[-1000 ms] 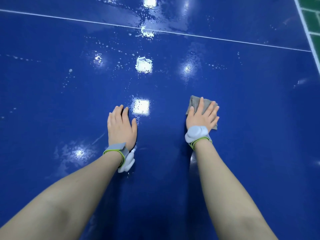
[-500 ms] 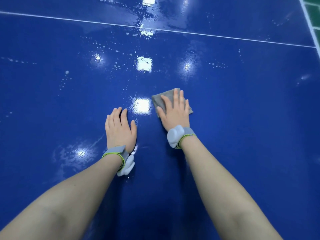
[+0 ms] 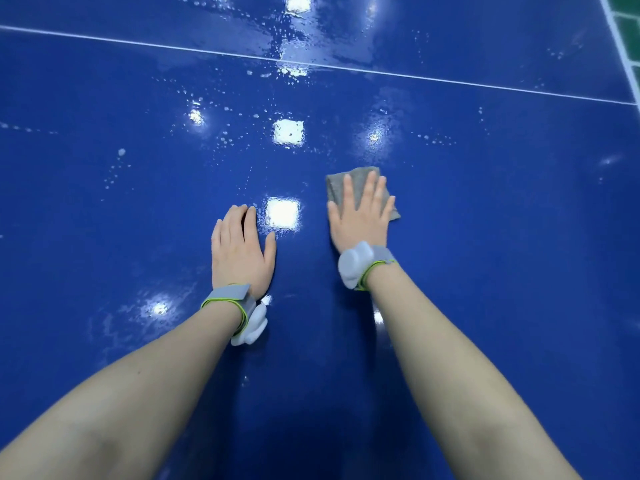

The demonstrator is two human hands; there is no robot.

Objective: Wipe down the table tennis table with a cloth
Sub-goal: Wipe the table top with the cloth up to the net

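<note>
1. The cloth, a small grey folded pad, is pressed flat to the blue table under the right hand. It lies near the middle of the view, just right of a bright square reflection.
2. The right hand is spread, fingers straight, with the palm on top of the cloth; nothing is gripped or pinched.
3. The left hand is laid flat on the bare table, left of the cloth and apart from it. Its fingers are extended and nothing is held; it appears to be used as a brace.
4. Droplets and wet streaks are seen on the far side, up to and beyond the white line.
5. For a good stroke, even pressure is best kept through the whole palm so that the cloth stays flat and does not bunch.
6. Overlapping passes are advised, worked toward the wet far area, so that no strip is missed.
7. The cloth is probably best refolded once soaked, or water will only be smeared.
8. No brand, label or writing can be read on the table, the cloth or the wristbands.
</note>
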